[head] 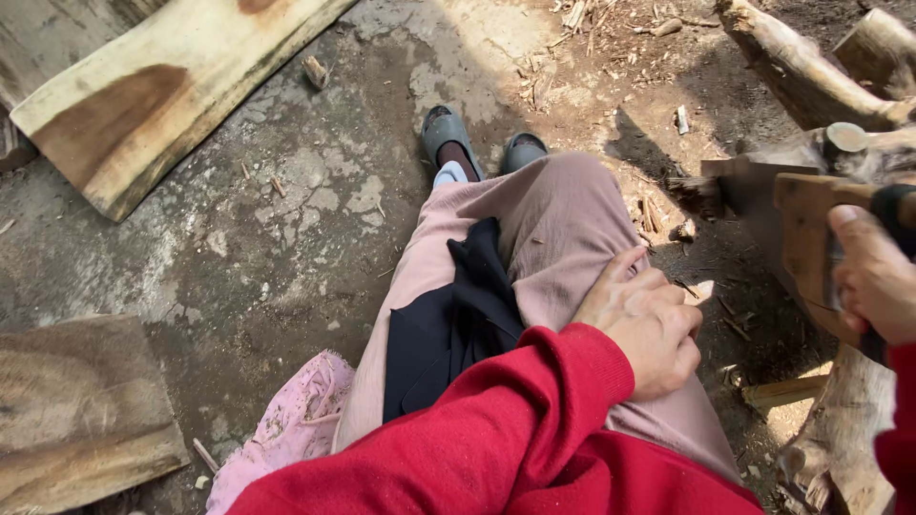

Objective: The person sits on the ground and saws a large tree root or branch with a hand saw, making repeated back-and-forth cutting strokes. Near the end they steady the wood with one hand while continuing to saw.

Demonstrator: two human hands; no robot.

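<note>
Nearest the camera, the left hand (647, 319) is resting on the person's right thigh, fingers loosely curled together and lying flat on the beige trouser cloth, pinching nothing. The red sleeve (496, 410) is running across the lap to it, over a dark garment (453, 319) draped between the legs.

Over at the right edge, the right hand (873, 277) is wrapping tightly around the wooden handle (806, 238) of a hand saw. That handle is sitting inside the grip, thumb tip showing on top, the other fingers hidden behind it. The saw blade (749, 191) is reaching up and to the left from the handle, away from the person's body, so its long axis is running from lower right to upper left. The blade's far end is lying against a cut log (840, 143), at the log's sawn end; whether the teeth are biting into the wood cannot be told.

So the right hand is on the tool, and the left hand is sitting well apart from it.

Farther out, two grey sandals (477, 143) are planted on the cracked ground, and a pale wooden slab (162, 95) is lying at upper left.
</note>
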